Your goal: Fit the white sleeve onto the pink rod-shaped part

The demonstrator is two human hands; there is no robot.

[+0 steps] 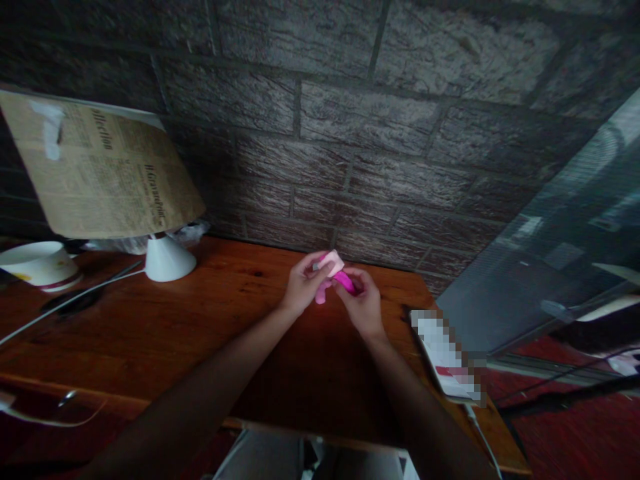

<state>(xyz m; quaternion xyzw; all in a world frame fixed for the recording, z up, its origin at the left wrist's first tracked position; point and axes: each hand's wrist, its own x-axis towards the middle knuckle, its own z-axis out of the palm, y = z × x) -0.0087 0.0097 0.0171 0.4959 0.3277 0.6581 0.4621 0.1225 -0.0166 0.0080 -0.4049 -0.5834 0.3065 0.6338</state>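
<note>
Above the far middle of the wooden table, both hands grip a small pink object whose kind I cannot make out. My left hand is closed around its pale pink, blocky upper part. A magenta strip-like part sits between the fingers of my right hand, which is pinched shut on it. Below the left fingers hangs a rounded pink end. The two hands are close together, and their fingers hide part of the object.
On the wooden table, a lamp with a newsprint shade stands left, beside a paper cup and a white cord. A blurred-out phone-like device with a cable lies right. A stone-block wall rises behind.
</note>
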